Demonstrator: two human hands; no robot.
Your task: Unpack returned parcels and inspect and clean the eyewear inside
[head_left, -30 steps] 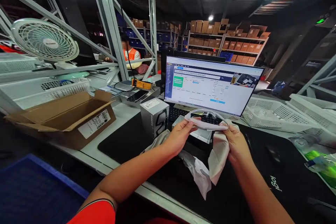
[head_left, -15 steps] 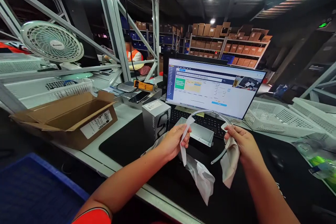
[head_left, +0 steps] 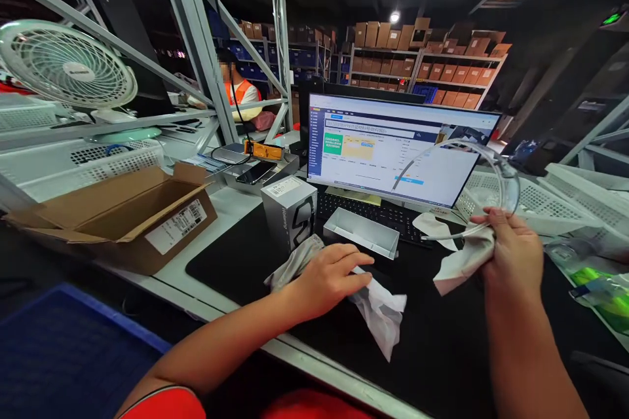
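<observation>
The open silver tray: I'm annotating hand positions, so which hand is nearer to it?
Left. The left hand is just on the near side of the silver tray; the right hand is farther off, to the tray's right.

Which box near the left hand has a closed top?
The grey box, standing between the brown carton and the silver tray; those two are open on top.

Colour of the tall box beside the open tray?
The tall box is grey with dark graphics; head view.
</observation>
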